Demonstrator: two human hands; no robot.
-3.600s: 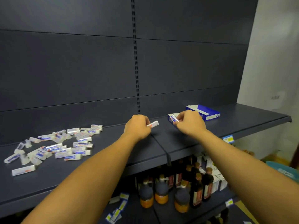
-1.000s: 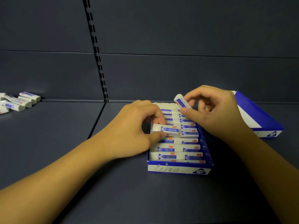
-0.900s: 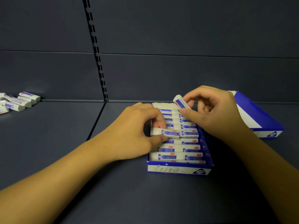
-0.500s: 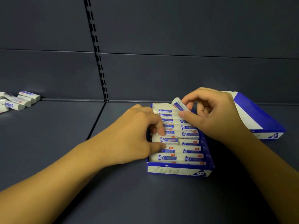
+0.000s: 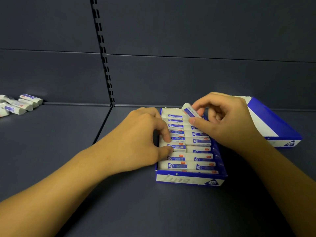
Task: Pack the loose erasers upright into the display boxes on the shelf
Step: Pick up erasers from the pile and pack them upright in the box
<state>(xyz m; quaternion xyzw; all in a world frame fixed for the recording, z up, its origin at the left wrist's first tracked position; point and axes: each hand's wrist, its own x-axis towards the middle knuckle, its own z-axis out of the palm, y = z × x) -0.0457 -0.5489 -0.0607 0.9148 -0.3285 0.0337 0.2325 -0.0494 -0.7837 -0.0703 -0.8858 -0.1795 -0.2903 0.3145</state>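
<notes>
Your left hand (image 5: 142, 139) has its grip clamped on an eraser (image 5: 176, 146) in the left row of the open display box (image 5: 189, 179), thumb and forefinger pinching it, right of the frame's centre. Your right hand (image 5: 227, 120) pinches a second eraser (image 5: 189, 111), tilted, over the far end of the box. Erasers fill both rows. A second box (image 5: 273, 124) lies at right; loose erasers (image 5: 18, 105) sit at the left edge on the shelf (image 5: 68, 134).
</notes>
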